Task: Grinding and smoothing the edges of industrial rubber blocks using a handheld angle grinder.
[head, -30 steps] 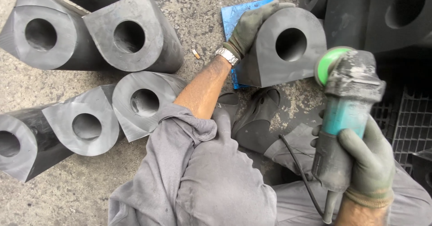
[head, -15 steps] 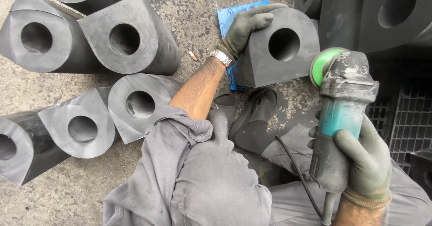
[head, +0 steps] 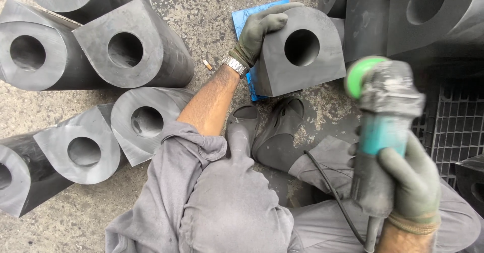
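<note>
My left hand (head: 258,34), in a grey glove with a wristwatch, grips the upper left edge of a dark rubber block (head: 297,56) with a round hole through it. The block stands on a blue sheet (head: 244,18) on the concrete, just beyond my two dark shoes (head: 276,127). My right hand (head: 411,182), also gloved, holds an angle grinder (head: 385,122) with a teal body, dusty head and green disc guard, raised to the right of the block and apart from it. Its black cable (head: 333,192) runs down over my grey trouser leg.
Several similar hollow rubber blocks (head: 131,46) lie on the concrete at the left. More dark blocks (head: 428,11) stand at the top right. A black plastic grid crate (head: 454,127) sits at the right edge. A small cigarette butt (head: 207,64) lies near my wrist.
The grinder in my right hand has drifted slightly down and left, nearer the camera. My left hand keeps its grip on the block, which has barely shifted.
</note>
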